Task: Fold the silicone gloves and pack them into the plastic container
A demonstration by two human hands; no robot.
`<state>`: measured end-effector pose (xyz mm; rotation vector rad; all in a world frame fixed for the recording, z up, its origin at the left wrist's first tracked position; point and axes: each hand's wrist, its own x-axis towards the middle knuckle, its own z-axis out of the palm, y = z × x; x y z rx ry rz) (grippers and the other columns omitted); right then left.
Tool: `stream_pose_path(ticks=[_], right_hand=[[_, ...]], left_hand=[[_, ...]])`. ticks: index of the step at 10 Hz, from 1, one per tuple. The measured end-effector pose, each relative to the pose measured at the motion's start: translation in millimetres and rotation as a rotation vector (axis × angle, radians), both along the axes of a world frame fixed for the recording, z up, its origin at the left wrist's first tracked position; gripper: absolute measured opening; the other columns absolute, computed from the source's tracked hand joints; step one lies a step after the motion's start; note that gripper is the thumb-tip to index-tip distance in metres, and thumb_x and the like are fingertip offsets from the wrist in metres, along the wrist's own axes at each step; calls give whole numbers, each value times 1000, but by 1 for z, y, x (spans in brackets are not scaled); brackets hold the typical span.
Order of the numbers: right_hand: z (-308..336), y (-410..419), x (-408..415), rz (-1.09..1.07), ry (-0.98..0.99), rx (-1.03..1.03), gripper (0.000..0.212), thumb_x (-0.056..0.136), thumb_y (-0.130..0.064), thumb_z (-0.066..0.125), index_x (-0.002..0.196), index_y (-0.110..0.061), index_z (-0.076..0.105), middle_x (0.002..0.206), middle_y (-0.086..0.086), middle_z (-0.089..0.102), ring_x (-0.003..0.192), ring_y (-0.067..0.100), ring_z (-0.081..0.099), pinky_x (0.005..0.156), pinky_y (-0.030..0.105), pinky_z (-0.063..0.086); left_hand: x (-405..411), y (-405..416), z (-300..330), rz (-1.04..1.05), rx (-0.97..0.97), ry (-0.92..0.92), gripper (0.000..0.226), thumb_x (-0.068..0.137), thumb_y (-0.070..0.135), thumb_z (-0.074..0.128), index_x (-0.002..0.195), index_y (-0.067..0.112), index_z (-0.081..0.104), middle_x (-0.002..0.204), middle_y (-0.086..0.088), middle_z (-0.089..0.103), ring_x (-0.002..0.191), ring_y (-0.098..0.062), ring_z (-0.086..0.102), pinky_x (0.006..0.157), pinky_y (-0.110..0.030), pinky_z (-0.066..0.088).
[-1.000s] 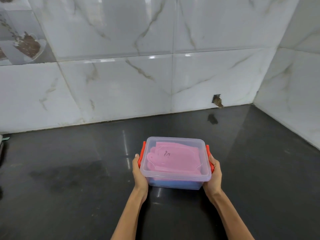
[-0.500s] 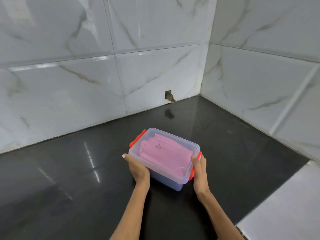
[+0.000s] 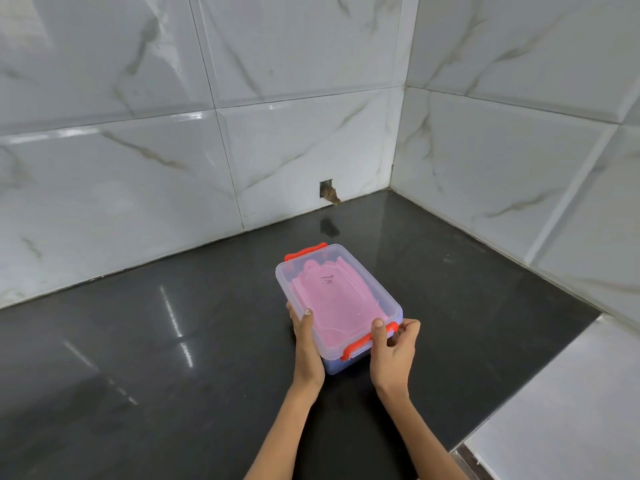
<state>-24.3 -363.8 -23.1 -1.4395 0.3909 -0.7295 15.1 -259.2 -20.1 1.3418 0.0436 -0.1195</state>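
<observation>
A clear plastic container [image 3: 381, 299] with a lid on and two red clasps stands on the black counter, turned at an angle. Folded pink silicone gloves [image 3: 332, 299] show through the lid, with something blue below them. My left hand [image 3: 306, 344] holds the container's long left side, thumb on the lid's edge. My right hand [image 3: 393, 351] grips the near short end, thumb over the near red clasp [image 3: 360, 342]. The far red clasp [image 3: 304, 251] is free.
The glossy black counter [image 3: 173, 358] runs into a corner of white marble tile walls. A small hole [image 3: 327, 192] sits low in the back wall. A white surface [image 3: 561, 410] adjoins the counter at the right front.
The container has been turned so one clasp end faces me. My right hand shifted onto the near clasp, and my left hand slid along the side. The view swung right toward the corner.
</observation>
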Motion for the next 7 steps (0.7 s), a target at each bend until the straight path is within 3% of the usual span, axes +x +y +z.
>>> stream_pose_path(ticks=[1, 2, 3, 4, 5, 6, 7], right_hand=[[-2, 0, 0, -14, 2, -12, 64, 60, -82, 54, 92, -30, 37, 90, -6, 59, 79, -3, 64, 63, 15, 53], [0, 0, 0, -4, 2, -41, 61, 64, -82, 52, 99, -35, 34, 100, -9, 57, 89, 0, 63, 68, 21, 55], [0, -3, 1, 4, -7, -93, 56, 73, -67, 49, 108, -27, 31, 105, -10, 52, 92, 3, 61, 72, 25, 52], [-4, -11, 4, 27, -32, -101, 49, 77, -62, 45, 111, -30, 30, 107, -11, 51, 94, 7, 61, 75, 29, 53], [4, -8, 2, 63, -30, -53, 43, 79, -57, 46, 109, -30, 32, 104, -12, 51, 92, 7, 60, 74, 25, 53], [18, -23, 12, 26, -34, 335, 26, 81, -52, 46, 86, -27, 48, 89, -5, 56, 82, 12, 56, 70, 29, 44], [51, -57, 23, -96, 114, 340, 27, 94, -39, 39, 103, -21, 57, 115, 2, 62, 110, 22, 56, 92, 33, 39]], left_hand=[[-2, -1, 3, 11, 8, 26, 76, 80, 64, 40, 146, 26, 27, 141, -5, 46, 128, -22, 46, 108, -50, 39], [-3, -2, 6, 11, 1, 33, 73, 81, 61, 40, 145, 26, 30, 139, -5, 49, 125, -23, 49, 106, -50, 41], [-7, -4, 9, 0, 7, 36, 74, 83, 60, 40, 147, 25, 26, 143, -5, 45, 128, -23, 46, 109, -51, 38], [-11, -6, 12, -26, 29, 32, 79, 83, 64, 39, 149, 26, 19, 149, -5, 37, 136, -23, 38, 113, -50, 32], [-15, -4, 20, -37, 71, 3, 77, 82, 60, 37, 149, 26, 20, 149, -4, 37, 136, -22, 37, 114, -49, 31], [-13, 9, 21, -57, 191, -32, 81, 85, 66, 34, 151, 29, 5, 159, 0, 15, 146, -19, 17, 120, -46, 15], [-7, 40, 30, 70, 411, -49, 74, 92, 58, 31, 149, 32, -9, 159, 13, -7, 147, -11, -3, 121, -42, 2]])
